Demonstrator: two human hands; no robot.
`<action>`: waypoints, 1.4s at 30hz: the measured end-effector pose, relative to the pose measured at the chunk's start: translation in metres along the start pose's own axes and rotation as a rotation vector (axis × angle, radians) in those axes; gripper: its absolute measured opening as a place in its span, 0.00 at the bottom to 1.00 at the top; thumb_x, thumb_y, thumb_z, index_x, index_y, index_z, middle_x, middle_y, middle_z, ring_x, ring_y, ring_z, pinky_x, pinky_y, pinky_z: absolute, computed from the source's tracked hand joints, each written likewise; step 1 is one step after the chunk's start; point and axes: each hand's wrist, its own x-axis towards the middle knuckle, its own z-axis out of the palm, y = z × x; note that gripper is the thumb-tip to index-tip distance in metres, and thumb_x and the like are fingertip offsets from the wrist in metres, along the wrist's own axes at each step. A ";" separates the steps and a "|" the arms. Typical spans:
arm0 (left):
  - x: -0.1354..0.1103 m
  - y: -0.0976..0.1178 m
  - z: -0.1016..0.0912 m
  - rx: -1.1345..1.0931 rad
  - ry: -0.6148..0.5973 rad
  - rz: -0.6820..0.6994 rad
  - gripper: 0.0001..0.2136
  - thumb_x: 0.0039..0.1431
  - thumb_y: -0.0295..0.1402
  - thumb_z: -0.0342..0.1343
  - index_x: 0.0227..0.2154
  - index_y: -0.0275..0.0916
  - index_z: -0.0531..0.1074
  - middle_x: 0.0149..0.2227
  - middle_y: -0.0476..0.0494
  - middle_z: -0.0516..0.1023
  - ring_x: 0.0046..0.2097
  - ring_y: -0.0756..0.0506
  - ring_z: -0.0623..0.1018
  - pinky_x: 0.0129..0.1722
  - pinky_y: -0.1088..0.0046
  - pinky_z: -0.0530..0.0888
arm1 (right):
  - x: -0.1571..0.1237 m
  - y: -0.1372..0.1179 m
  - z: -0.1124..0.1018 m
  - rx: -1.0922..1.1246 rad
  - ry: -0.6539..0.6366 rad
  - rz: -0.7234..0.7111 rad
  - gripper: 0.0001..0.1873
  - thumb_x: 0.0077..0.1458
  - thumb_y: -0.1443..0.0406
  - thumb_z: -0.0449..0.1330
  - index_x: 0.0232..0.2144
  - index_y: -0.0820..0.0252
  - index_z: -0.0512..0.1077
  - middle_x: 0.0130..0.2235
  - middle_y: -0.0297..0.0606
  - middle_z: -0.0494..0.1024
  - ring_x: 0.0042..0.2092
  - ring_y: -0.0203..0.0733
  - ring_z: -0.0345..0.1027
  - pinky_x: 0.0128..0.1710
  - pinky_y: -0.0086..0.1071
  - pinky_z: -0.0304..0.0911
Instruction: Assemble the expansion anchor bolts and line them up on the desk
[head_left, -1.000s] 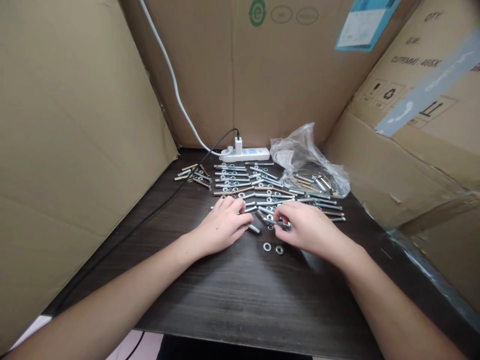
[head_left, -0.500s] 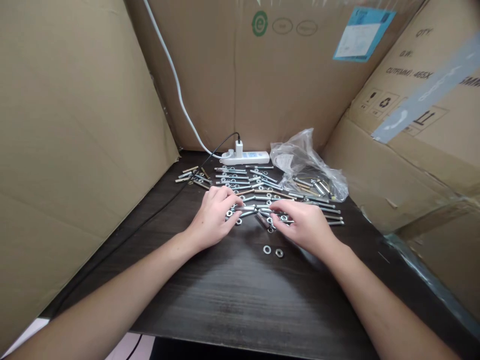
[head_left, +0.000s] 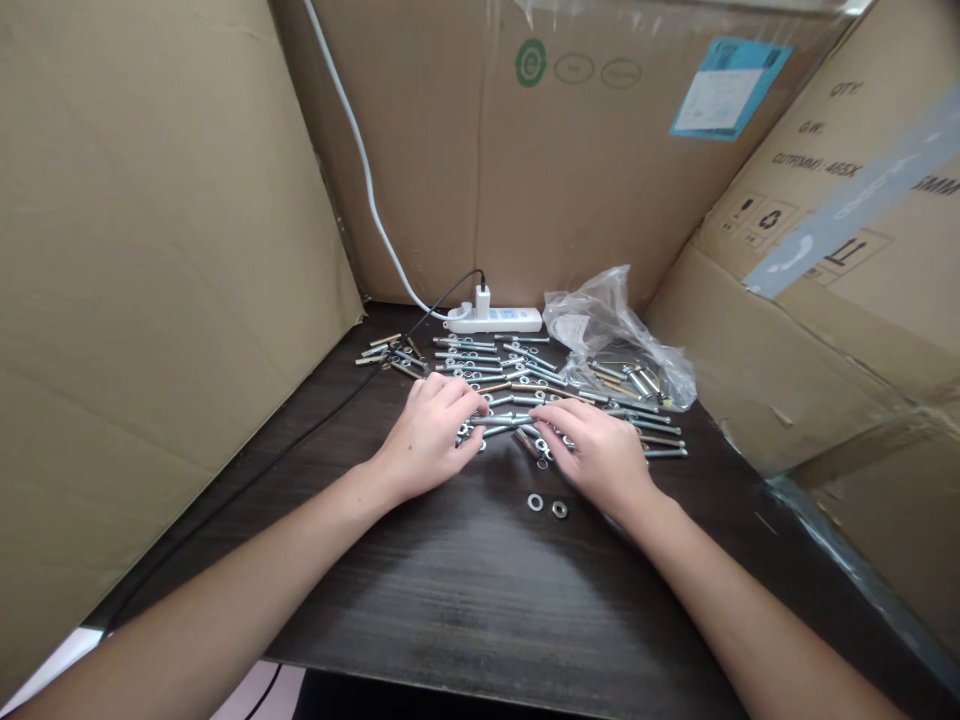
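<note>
Both hands meet over a spread of expansion bolts, sleeves, nuts and washers on the dark table. My left hand (head_left: 435, 430) is closed, thumb and fingers around the left end of a silvery metal sleeve (head_left: 492, 420). From the right, my right hand (head_left: 596, 445) pinches a short silvery bolt (head_left: 521, 421) whose end lies against or close to that sleeve; whether they are joined I cannot tell. Just below, a darker metal sleeve (head_left: 526, 442) lies slanted beside some rings. Nearer to me sit a flat washer (head_left: 535, 503) and a nut (head_left: 559, 510). My fingers hide some small parts.
Behind the rows of bolts stands a white power strip (head_left: 495, 320) with a plugged-in charger. A clear plastic bag (head_left: 600, 310) with metal parts lies to its right. A black cable (head_left: 300, 437) crosses the table's left side. Cardboard boxes (head_left: 405, 150) wall in the table.
My right hand has moved left, and its fingertips have closed on the bolt by the sleeve. My left hand stays around the sleeve. The view has shifted slightly.
</note>
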 end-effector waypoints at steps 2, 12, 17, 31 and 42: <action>0.000 0.000 0.001 -0.003 0.000 0.006 0.03 0.59 0.30 0.52 0.36 0.40 0.69 0.38 0.46 0.73 0.42 0.43 0.66 0.45 0.63 0.62 | 0.000 0.000 0.001 0.037 0.008 -0.012 0.11 0.62 0.66 0.53 0.41 0.55 0.75 0.41 0.38 0.79 0.42 0.42 0.73 0.41 0.33 0.66; -0.001 -0.003 -0.001 -0.030 0.116 -0.002 0.06 0.61 0.31 0.51 0.38 0.39 0.71 0.40 0.43 0.71 0.42 0.44 0.66 0.44 0.64 0.63 | 0.000 0.002 0.005 0.178 0.122 0.024 0.12 0.59 0.71 0.52 0.42 0.60 0.73 0.42 0.43 0.74 0.42 0.42 0.71 0.42 0.34 0.68; -0.001 -0.005 -0.001 -0.079 0.177 -0.010 0.05 0.61 0.31 0.52 0.38 0.38 0.72 0.38 0.44 0.70 0.42 0.44 0.66 0.45 0.64 0.64 | -0.001 0.002 0.001 0.060 0.185 0.063 0.10 0.59 0.65 0.56 0.40 0.55 0.76 0.38 0.40 0.71 0.35 0.39 0.69 0.34 0.31 0.66; 0.000 -0.012 0.004 -0.221 0.116 -0.032 0.03 0.62 0.31 0.51 0.35 0.39 0.69 0.34 0.47 0.72 0.39 0.46 0.69 0.42 0.65 0.67 | -0.001 0.000 0.003 0.149 0.124 0.023 0.11 0.59 0.67 0.54 0.41 0.57 0.74 0.39 0.39 0.77 0.38 0.42 0.72 0.40 0.33 0.67; 0.000 -0.003 0.000 -0.218 0.109 -0.004 0.03 0.60 0.29 0.54 0.36 0.39 0.71 0.38 0.45 0.71 0.42 0.45 0.68 0.44 0.64 0.68 | 0.000 -0.008 0.000 0.277 0.159 0.041 0.10 0.56 0.69 0.55 0.40 0.58 0.72 0.38 0.39 0.78 0.36 0.40 0.72 0.39 0.34 0.68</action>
